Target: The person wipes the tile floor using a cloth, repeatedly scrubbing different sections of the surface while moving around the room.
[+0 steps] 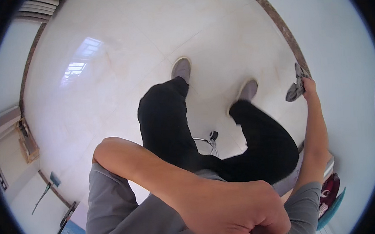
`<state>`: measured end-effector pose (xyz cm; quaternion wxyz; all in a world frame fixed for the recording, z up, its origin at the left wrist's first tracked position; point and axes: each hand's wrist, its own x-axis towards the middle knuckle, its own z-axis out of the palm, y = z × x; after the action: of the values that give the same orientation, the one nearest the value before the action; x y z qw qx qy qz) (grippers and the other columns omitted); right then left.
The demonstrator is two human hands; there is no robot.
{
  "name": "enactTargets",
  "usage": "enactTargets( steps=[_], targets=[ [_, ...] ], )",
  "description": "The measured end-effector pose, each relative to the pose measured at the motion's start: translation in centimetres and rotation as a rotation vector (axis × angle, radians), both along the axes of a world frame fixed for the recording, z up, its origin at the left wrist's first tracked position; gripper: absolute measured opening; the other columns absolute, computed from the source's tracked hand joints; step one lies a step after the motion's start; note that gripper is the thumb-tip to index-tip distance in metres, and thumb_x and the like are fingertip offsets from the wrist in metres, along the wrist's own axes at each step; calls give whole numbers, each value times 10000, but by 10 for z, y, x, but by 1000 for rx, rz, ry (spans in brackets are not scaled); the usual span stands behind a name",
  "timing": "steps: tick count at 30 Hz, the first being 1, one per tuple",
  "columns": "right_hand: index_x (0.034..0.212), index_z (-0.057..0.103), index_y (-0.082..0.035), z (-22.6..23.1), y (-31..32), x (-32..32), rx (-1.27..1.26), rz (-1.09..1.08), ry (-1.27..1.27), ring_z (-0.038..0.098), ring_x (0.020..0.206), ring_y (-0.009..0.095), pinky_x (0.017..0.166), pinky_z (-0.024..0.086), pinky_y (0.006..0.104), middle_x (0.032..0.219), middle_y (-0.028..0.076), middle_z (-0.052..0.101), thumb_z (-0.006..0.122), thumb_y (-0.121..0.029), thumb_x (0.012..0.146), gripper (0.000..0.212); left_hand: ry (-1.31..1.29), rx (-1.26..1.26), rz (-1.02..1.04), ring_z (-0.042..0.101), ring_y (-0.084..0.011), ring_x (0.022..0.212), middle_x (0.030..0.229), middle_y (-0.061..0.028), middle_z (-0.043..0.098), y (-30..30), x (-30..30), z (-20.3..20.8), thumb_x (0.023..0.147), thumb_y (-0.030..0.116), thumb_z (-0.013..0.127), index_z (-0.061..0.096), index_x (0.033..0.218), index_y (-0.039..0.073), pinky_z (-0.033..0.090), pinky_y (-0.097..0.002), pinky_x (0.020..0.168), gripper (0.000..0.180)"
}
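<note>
Cloth (295, 91), gray and crumpled, is located in the right hand (309, 87), near the brown baseboard (288, 34) that borders the pale floor (123, 103); contact between cloth and baseboard cannot be determined. Right fingers are closed around the cloth. Left hand (239, 207) is positioned in front of the person's gray shirt (148, 218). Its fingers are partly hidden; whether they are open or closed cannot be determined.

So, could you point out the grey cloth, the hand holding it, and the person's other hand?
Grey cloth (295, 91): head view, on its lower part.
Right hand (309, 87): head view, on the middle of the hand.
Left hand (242, 205): head view, on the back of the hand.
</note>
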<state>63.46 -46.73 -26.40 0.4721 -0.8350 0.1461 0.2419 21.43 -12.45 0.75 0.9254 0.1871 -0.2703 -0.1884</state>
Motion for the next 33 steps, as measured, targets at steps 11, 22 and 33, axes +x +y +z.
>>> enactTargets(
  steps=[11, 22, 33],
  targets=[
    [1159, 724, 28, -175, 18, 24, -100, 470, 171, 670, 895, 161, 809, 542, 334, 990, 84, 738, 698, -5, 813, 348, -272, 2050, 144, 614, -288, 894, 960, -98, 621, 49, 44, -82, 798, 291, 816, 599, 1262, 33, 490, -387, 793, 574],
    [1443, 540, -92, -275, 186, 220, -695, 877, -588, 514, 1345, 411, 1098, 416, 549, 1484, 219, 519, 559, -244, 952, 515, 258, 2174, 6, 644, -255, 820, 932, -106, 658, 92, 83, -103, 890, 233, 778, 650, 1221, 29, 521, -367, 648, 409],
    [1216, 713, -203, -274, 182, -103, -103, 1456, -767, 565, 1210, 363, 985, 498, 505, 1328, 95, 605, 658, -57, 780, 463, 200, 2135, -119, 623, -293, 917, 996, -104, 608, 99, 75, -90, 877, 232, 753, 555, 1391, 47, 539, -394, 703, 581]
  ],
)
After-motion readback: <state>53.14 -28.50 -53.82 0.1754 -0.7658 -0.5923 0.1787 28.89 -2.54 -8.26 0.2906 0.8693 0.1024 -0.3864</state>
